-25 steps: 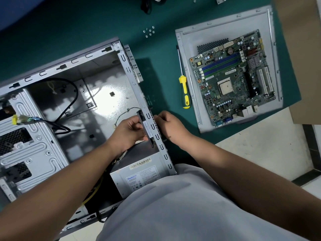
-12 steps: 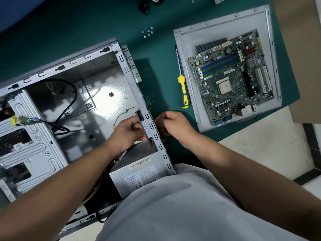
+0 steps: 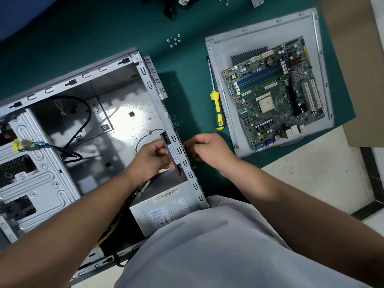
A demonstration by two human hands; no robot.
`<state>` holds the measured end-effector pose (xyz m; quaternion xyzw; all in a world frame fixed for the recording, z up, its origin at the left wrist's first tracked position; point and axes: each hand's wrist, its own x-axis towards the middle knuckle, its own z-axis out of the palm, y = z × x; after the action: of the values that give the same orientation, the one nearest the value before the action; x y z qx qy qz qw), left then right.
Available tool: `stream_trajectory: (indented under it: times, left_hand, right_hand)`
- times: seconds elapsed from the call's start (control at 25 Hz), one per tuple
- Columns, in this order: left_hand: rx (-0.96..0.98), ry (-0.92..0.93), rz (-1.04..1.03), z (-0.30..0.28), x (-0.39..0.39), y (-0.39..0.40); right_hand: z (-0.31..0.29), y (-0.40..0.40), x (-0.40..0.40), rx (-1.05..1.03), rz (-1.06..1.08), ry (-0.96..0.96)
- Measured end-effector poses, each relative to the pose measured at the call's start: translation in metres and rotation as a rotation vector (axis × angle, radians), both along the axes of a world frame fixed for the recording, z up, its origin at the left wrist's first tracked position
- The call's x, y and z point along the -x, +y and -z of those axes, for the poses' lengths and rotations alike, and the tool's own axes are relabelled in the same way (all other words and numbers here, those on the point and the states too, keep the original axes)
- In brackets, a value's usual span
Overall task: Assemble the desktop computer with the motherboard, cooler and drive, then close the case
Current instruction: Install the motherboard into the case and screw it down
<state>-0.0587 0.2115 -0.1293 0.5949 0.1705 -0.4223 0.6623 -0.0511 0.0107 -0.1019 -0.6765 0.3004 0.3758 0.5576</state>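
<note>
Inside the open case [image 3: 145, 80], the left hand [image 3: 149, 161] pinches a black fan [image 3: 171, 152] against the rear wall; its barcode sticker is unreadable. The right hand [image 3: 209, 149] curls outside that wall; its fingertips are hidden. The power supply [image 3: 164, 206] label reads "Huntkey"; the motherboard [image 3: 274, 94] lies on the side panel [image 3: 220, 50].

We see a dark green mat [image 3: 108, 23] covering the worktable, a blue surface [image 3: 18, 13] at top left, brown cardboard [image 3: 351, 59] at right, and pale floor tiles [image 3: 311, 173] with dark grout lines. Bright overhead light.
</note>
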Motion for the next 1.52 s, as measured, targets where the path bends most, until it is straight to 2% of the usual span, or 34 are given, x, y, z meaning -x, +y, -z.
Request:
stream_trajectory:
  times: [0.2, 0.4, 0.56, 0.64, 0.76, 0.8, 0.84, 0.92, 1.0, 1.08, 1.28, 1.52]
  left_hand:
    - [-0.004, 0.004, -0.014, 0.001, 0.001, -0.002]
    - [0.002, -0.007, -0.008, 0.004, 0.002, -0.001]
    - [0.014, 0.008, -0.028, 0.005, 0.002, -0.001]
    - [0.027, 0.013, -0.024, 0.006, 0.002, 0.0]
    - [0.015, 0.011, -0.006, 0.009, 0.002, 0.002]
    - [0.008, 0.013, -0.004, 0.009, 0.002, 0.002]
    - [0.004, 0.016, -0.005, 0.009, 0.001, 0.002]
    - [0.004, 0.019, -0.006, 0.008, 0.002, 0.002]
    - [0.011, 0.02, -0.002, 0.009, 0.001, 0.002]
    - [0.013, 0.013, 0.006, 0.01, 0.001, 0.002]
    - [0.008, 0.011, -0.002, 0.01, 0.0, 0.001]
    - [-0.002, 0.008, 0.012, 0.008, -0.002, 0.002]
  right_hand:
    - [-0.007, 0.002, 0.005, 0.018, -0.057, -0.046]
    - [-0.001, -0.003, 0.004, -0.187, 0.223, 0.198]
    - [-0.006, -0.003, 0.004, -0.278, 0.325, 0.31]
    - [-0.011, -0.008, 0.002, -0.137, 0.233, 0.173]
    - [-0.015, -0.028, -0.009, 0.465, -0.21, -0.385]
    - [-0.015, -0.034, -0.015, 0.628, -0.294, -0.501]
    - [-0.013, -0.038, -0.021, 0.754, -0.346, -0.546]
    - [-0.005, -0.041, -0.029, 0.881, -0.455, -0.493]
    - [0.004, -0.036, -0.031, 0.925, -0.572, -0.433]
    - [0.009, -0.032, -0.029, 0.943, -0.589, -0.451]
    - [-0.011, -0.03, -0.029, 0.818, -0.367, -0.514]
    - [-0.067, -0.041, -0.029, 0.717, -0.077, -0.828]
